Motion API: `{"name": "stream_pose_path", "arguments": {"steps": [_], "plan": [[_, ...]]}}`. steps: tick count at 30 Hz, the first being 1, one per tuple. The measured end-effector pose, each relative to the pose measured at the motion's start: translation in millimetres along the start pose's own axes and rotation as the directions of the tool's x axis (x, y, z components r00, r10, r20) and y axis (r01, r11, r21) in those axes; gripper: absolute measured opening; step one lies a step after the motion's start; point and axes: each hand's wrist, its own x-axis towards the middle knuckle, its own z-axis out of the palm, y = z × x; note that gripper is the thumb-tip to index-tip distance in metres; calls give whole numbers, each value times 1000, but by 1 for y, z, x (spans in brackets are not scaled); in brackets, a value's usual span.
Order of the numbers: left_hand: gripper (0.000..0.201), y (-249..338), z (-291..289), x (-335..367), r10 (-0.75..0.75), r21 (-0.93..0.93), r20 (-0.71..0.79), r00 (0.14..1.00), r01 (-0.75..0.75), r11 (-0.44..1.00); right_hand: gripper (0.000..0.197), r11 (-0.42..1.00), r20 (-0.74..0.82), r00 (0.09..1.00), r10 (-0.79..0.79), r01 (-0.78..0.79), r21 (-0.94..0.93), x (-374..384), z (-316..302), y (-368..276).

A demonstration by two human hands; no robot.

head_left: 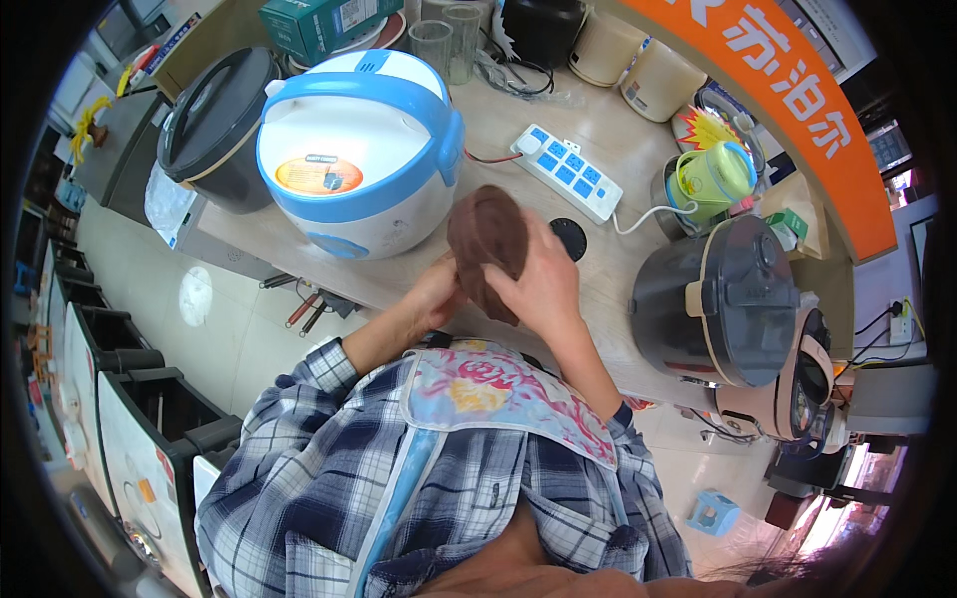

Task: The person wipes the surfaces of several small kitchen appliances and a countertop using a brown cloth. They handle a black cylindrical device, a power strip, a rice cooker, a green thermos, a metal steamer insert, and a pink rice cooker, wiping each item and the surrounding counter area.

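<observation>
A brown cloth (488, 239), bunched and folded, is held up between my two hands just above the table's front edge. My right hand (543, 279) grips it from the right, thumb pressed on its front. At its lower left side, my left hand (436, 289) is closed on it, its fingertips partly hidden behind the fabric. Left of the cloth stands a white rice cooker with blue trim (399, 224), its lid down. A black round disc (568, 239) lies on the tabletop behind my right hand.
A white power strip (568, 171) with blue sockets and a plugged-in cord lies beyond my hands. Dark grey cookers stand at the right (713, 304) and far left (224, 135). Glass tumblers (432, 48) and a green box (324, 25) are at the back. An orange sign (807, 90) arches at right.
</observation>
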Motion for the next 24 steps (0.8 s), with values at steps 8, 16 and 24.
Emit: {"name": "stream_pose_path", "arguments": {"steps": [8, 16, 24], "plan": [[43, -18, -16, 13, -29, -134, 22, 999, 32, 990, 62, 993, 223, 975, 4, -30, 115, -6, -8, 5], [45, 9, 6, 1, -55, -138, 41, 998, 60, 989, 67, 993, 402, 915, -47, -2, 122, -53, -33, 31], [52, 12, 1, 24, 24, 31, 54, 998, -26, 999, 67, 938, 115, 975, 188, -213, 274, -89, -73, 56]]}}
